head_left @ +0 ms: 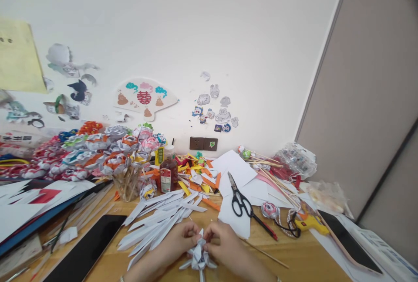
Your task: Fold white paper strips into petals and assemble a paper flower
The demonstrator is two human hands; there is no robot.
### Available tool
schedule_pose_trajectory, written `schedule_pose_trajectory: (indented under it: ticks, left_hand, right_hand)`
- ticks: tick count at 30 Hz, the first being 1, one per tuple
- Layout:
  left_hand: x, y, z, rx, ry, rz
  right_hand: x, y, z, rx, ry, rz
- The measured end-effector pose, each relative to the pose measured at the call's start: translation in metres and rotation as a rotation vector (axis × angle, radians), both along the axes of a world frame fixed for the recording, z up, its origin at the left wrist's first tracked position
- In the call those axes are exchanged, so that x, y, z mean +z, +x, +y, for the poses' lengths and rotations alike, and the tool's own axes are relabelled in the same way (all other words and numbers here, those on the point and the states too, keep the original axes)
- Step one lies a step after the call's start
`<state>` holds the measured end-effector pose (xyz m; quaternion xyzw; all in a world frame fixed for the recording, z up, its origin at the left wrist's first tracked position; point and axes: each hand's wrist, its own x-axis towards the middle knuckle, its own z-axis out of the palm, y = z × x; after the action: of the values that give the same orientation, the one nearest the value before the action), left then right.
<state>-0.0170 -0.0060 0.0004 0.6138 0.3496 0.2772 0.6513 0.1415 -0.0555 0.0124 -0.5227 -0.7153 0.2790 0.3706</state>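
Note:
At the front edge of the wooden table (294, 256), my left hand (176, 242) and my right hand (225, 247) meet over a small white folded-paper flower (200, 256). Both hands pinch its upper petals from either side, fingers curled closed on the paper. The flower's pointed petals spread out below my fingers. A fan of cut white paper strips (160, 221) lies just beyond my left hand. Black-handled scissors (240, 199) rest on white sheets beyond my right hand.
Several finished paper flowers (98, 151) pile up at the back left, with a brown glue bottle (168, 173) nearby. A yellow glue gun (310, 223), a phone (346, 240), wooden skewers (277, 181) and a dark tablet (85, 247) lie around. Stickers cover the wall.

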Motion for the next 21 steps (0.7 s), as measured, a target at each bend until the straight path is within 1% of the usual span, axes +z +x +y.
schedule_pose_trajectory:
  ticks: [4,6,8,10,12,13,15,19,21]
  left_hand:
    - [-0.0011,-0.0011,0.0020,0.000,0.006,0.002]
    - [-0.0015,-0.0015,0.0027,0.012,0.008,0.010]
    - [-0.0016,-0.0014,0.0023,0.027,0.016,0.021]
    - [-0.0017,-0.0006,0.0011,0.038,0.026,0.031]
    - [-0.0021,0.0004,-0.0002,0.047,0.028,0.038]
    - [-0.0024,0.0009,-0.0007,0.054,0.029,0.044]
    - [-0.0031,0.0017,-0.0007,0.061,0.037,0.054]
    - [-0.0029,0.0021,0.0007,0.056,0.071,0.075]
    - [-0.0017,0.0021,0.0006,0.060,0.076,0.085]
  right_hand:
    - [-0.0057,0.0012,0.0012,0.106,0.254,-0.134]
    - [-0.0072,0.0009,0.0018,0.141,0.311,-0.155]
    - [-0.0066,-0.0002,0.0017,0.101,0.251,-0.122]
    - [-0.0046,-0.0015,0.0008,0.057,0.121,-0.047]
    - [-0.0022,-0.0025,-0.0005,0.056,0.012,0.040]
    - [-0.0012,-0.0027,-0.0011,0.065,-0.018,0.070]
    - [0.0006,-0.0026,-0.0021,0.074,-0.027,0.079]
    - [0.0009,-0.0027,-0.0019,0.056,0.055,-0.029]
    - [-0.0013,-0.0035,-0.0005,0.042,0.066,-0.043]
